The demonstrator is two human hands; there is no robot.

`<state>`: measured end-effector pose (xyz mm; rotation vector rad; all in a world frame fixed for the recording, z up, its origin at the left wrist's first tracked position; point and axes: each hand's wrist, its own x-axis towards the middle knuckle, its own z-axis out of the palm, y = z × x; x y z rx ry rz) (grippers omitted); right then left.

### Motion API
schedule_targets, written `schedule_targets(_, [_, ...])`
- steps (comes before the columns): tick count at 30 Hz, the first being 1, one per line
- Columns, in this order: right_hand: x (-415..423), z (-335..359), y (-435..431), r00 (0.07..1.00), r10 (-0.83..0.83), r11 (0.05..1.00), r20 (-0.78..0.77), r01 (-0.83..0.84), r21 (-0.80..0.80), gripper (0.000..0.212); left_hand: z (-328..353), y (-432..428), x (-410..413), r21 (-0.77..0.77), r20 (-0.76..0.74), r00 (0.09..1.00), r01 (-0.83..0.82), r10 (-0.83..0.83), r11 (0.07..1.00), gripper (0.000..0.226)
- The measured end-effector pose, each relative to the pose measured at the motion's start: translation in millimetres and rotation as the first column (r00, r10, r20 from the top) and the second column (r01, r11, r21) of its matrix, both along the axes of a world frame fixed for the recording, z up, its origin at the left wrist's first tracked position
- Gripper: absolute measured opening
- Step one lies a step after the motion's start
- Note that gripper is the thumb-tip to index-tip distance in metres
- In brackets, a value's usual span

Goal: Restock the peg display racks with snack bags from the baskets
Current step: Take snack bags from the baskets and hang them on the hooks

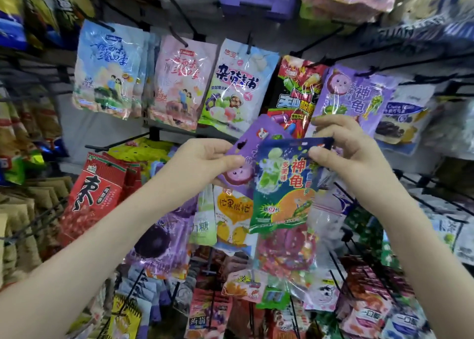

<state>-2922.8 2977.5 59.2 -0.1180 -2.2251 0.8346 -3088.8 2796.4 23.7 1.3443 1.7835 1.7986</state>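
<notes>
**Two light candy bags, pinched at their top corners**

Your left hand [205, 162] grips a purple candy bag [259, 130] by its upper left part, thumb across the front, just below the hang hole [242, 144]. Your right hand [346, 151] pinches the top right corner of a blue-and-green candy bag [282, 189], thumb in front and fingers behind. The blue-and-green bag overlaps the front of the purple one, and both hang between your hands in front of the middle of the rack.

Expect both to be light, thin and floppy: glossy film that is likely to slide under the fingers and sag away from the grip. The flat sealed header strip along the top looks like the stiffest part, so hold there, beside the hang hole, not on the filled belly.

Just beyond your right hand, purple bags of the same print [356, 94] hang in the rack's upper row, beside a red-and-black bag [295, 94]. Black pegs [179, 12] jut out above. No basket is in view.
</notes>
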Motion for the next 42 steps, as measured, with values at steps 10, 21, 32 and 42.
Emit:
schedule_targets(10, [9, 20, -11, 0.999, -0.020, 0.991, -0.043, 0.026, 0.129, 0.019, 55, 17, 26, -0.110, 0.073, 0.978, 0.204, -0.197, 0.973, 0.049])
schedule_targets(21, [-2, 20, -16, 0.996, -0.078, 0.995, -0.042, 0.080, 0.056, 0.023, 39, 27, 25, -0.031, -0.160, 0.986, -0.041, 0.036, 0.999, 0.005])
schedule_targets(32, [-9, 28, -1, 0.979, -0.202, 0.959, 0.021, 0.193, 0.208, 0.020, 44, 49, 21, -0.004, -0.304, 0.949, -0.091, 0.085, 0.996, 0.013])
schedule_targets(42, [-9, 36, 9, 0.983, -0.178, 0.977, -0.053, 0.183, 0.112, 0.013, 62, 80, 28, 0.102, -0.383, 0.914, -0.101, 0.133, 0.990, 0.015])
